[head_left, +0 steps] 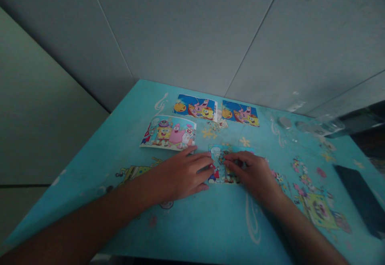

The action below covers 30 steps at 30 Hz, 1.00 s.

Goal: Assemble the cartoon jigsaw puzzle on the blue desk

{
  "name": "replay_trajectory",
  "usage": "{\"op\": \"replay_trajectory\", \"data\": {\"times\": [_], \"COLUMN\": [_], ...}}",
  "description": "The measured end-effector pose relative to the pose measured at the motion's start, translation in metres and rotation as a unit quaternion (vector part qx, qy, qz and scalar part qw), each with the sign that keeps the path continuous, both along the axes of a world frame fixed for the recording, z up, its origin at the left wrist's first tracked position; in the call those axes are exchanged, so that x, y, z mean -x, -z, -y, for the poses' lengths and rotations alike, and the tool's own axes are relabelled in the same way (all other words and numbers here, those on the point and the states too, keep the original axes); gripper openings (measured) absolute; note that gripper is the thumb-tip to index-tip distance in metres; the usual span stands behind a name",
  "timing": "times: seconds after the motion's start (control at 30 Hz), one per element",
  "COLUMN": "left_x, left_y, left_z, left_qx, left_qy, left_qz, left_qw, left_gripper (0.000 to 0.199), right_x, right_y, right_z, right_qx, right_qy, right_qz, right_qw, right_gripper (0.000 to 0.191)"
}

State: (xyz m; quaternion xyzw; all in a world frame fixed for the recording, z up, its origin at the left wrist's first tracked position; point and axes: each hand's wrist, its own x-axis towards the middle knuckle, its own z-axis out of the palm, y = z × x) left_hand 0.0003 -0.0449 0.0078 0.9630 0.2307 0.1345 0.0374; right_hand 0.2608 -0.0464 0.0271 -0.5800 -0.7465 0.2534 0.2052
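Note:
A small cartoon jigsaw puzzle point(221, 177) lies flat on the blue table, partly covered by my fingers. My left hand point(191, 172) rests palm down beside it, fingers spread, with the tips at its left edge. Over the middle of the puzzle, my right hand point(248, 166) has thumb and forefinger pinched together; whatever is between them is too small to make out. Just above my left hand sits a slightly curled picture card point(168, 132) showing the same kind of cartoon figures.
Behind are a blue picture card point(195, 107) and a matching blue picture point(240, 113). Small loose pieces point(222, 124) lie near them. At right are clear plastic containers point(327, 125) and a dark flat object point(359, 197). A grey wall point(192, 36) borders the printed tabletop point(210, 225).

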Motion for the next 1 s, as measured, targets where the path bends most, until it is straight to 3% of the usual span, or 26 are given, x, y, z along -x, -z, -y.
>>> {"op": "replay_trajectory", "data": {"times": [0.3,0.53,0.83,1.0], "left_x": [0.0,0.0,-0.001,-0.002], "left_y": [0.0,0.0,-0.002,-0.003], "left_z": [0.0,0.0,0.0,0.0], "left_qx": [0.014,0.015,0.024,0.025], "left_qy": [0.002,0.001,-0.001,0.0], "left_qz": [-0.002,-0.005,-0.004,0.015], "left_qw": [1.0,1.0,1.0,1.0], "left_gripper": [0.039,0.039,0.04,0.039], "right_x": [-0.019,-0.009,-0.002,-0.004], "right_y": [-0.004,-0.005,0.007,-0.007], "right_z": [-0.004,0.002,0.001,0.002], "right_qx": [-0.015,-0.007,-0.024,0.019], "right_qy": [0.018,-0.025,-0.056,-0.043], "right_qz": [0.012,-0.007,0.004,-0.059], "right_qw": [1.0,1.0,0.998,0.997], "right_gripper": [0.021,0.017,0.018,0.014]}}
